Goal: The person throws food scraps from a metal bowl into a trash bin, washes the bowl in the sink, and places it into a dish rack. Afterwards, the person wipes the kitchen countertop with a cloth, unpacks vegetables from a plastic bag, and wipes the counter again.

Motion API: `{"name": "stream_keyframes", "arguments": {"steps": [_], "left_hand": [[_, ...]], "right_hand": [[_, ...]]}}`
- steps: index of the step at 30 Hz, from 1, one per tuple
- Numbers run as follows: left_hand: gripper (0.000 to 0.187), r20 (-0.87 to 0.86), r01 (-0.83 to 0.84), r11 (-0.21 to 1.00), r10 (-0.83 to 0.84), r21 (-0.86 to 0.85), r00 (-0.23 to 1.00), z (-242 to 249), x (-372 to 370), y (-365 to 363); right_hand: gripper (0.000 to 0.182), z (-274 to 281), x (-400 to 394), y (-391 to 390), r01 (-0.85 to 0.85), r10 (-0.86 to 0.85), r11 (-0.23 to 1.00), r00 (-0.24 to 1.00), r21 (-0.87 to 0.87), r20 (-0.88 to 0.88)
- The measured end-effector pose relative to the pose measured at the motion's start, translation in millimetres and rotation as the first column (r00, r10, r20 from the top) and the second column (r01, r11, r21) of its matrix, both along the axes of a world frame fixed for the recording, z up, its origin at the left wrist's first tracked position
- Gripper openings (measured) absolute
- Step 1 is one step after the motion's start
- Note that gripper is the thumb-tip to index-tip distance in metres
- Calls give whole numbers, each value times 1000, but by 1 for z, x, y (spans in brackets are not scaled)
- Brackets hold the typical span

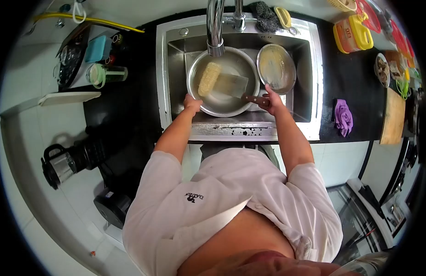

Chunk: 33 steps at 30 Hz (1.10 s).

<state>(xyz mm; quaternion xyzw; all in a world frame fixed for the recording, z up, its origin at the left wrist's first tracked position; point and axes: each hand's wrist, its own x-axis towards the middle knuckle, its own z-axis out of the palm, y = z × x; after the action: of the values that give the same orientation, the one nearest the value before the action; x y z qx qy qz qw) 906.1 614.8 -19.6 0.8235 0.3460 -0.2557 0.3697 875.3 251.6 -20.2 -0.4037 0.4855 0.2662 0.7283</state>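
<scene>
A round metal basin (193,69) with cloudy water stands in the sink (180,50). My left hand (192,104) is closed on its near left rim. In my right hand (272,102) is the brown wooden handle of a cleaver (238,85), gripped at its end. The cleaver's broad blade points left and lies low in the basin. A tan loofah (209,79) rests in the basin, left of the blade. Beside the basin, an oval metal dish (276,69) with a cloudy wet surface leans in the sink, its lower edge close to my right fingers.
A chrome faucet (215,32) hangs over the basin's far edge. Behind the sink lie a dark scouring pad (266,17) and a yellow-handled brush (283,17). On the right counter are a purple cloth (343,117), a yellow jug (353,34) and a wooden board (393,116).
</scene>
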Motion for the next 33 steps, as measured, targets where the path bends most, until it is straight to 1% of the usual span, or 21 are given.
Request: {"name": "stream_keyframes", "arguments": {"steps": [1, 2, 4, 5, 6, 8, 9, 10, 12, 13, 14, 15, 17, 18, 21, 23, 24, 27, 28, 30, 33], "left_hand": [[46, 0, 6, 1000, -6, 1, 1000, 2, 2, 1], [44, 1, 10, 1000, -10, 3, 1000, 2, 3, 6], [38, -31, -2, 1000, 2, -14, 1000, -4, 9, 19], [36, -26, -14, 1000, 14, -22, 1000, -7, 10, 22], [35, -20, -27, 999, 27, -31, 999, 3, 11, 22], [32, -35, -55, 998, 55, -18, 998, 24, 14, 15], [33, -24, -65, 998, 65, -9, 998, 22, 15, 15], [34, -16, -76, 997, 76, 2, 997, 17, 15, 16], [38, -3, -68, 997, 68, 37, 998, 10, 14, 20], [39, 52, -74, 997, 73, 22, 996, -6, 10, 29], [40, 107, -80, 997, 79, 6, 991, -30, 4, 42], [42, 166, -87, 996, 87, -12, 982, -43, 3, 48], [45, 14, -140, 990, 140, -23, 990, 10, 13, 25], [47, -66, -164, 986, 162, -22, 985, 32, 14, 18], [49, 16, -305, 917, 319, -259, 948, 10, 2, 32], [50, 57, -285, 913, 314, -291, 948, 8, 0, 34], [50, 77, -274, 911, 311, -307, 947, 13, 0, 33], [48, 103, -271, 853, 349, -446, 931, 28, 4, 30], [47, 126, -259, 824, 367, -504, 922, 29, 4, 31], [46, 169, -225, 756, 405, -614, 898, 34, 7, 31], [43, 166, -257, 745, 441, -616, 882, 47, 10, 23]], "right_hand": [[72, 14, 1, 8, -103, 104, 994, 994, -26, 42], [77, 20, 3, 11, -161, 157, 987, 982, 28, 107], [79, 25, 6, 27, -315, 347, 929, 924, -195, 161], [80, 26, 7, 32, -378, 441, 874, 881, -307, 171], [80, 26, 10, 32, -522, 586, 778, 803, -350, 106], [69, 26, 15, 37, -646, 730, 643, 679, -410, 75], [64, 25, 19, 37, -698, 793, 565, 606, -440, 56], [49, 17, 20, 35, -535, 897, 378, 414, -755, 156], [44, -1, 31, 33, -621, 915, 287, 404, -729, 16], [42, -7, 36, 34, -664, 918, 245, 394, -706, -52], [49, -2, 41, 37, -690, 813, 523, 580, -501, 51], [52, -11, 38, 40, -641, 805, 525, 588, -559, 83], [59, -37, 32, 49, -527, 788, 528, 597, -666, 152], [69, -22, 37, 52, -566, 792, 531, 596, -631, 131], [73, 7, 39, 56, -567, 799, 472, 599, -675, 55], [76, -23, 29, 51, -508, 752, 582, 634, -635, 181], [78, -23, 27, 52, -478, 721, 633, 650, -609, 240], [83, -12, 14, 50, -411, 700, 683, 604, -604, 381], [84, -6, 14, 53, -374, 614, 780, 612, -502, 498], [88, -9, 5, 58, -343, 581, 796, 663, -499, 472], [95, -11, -2, 58, -332, 515, 850, 682, -409, 519]]}}
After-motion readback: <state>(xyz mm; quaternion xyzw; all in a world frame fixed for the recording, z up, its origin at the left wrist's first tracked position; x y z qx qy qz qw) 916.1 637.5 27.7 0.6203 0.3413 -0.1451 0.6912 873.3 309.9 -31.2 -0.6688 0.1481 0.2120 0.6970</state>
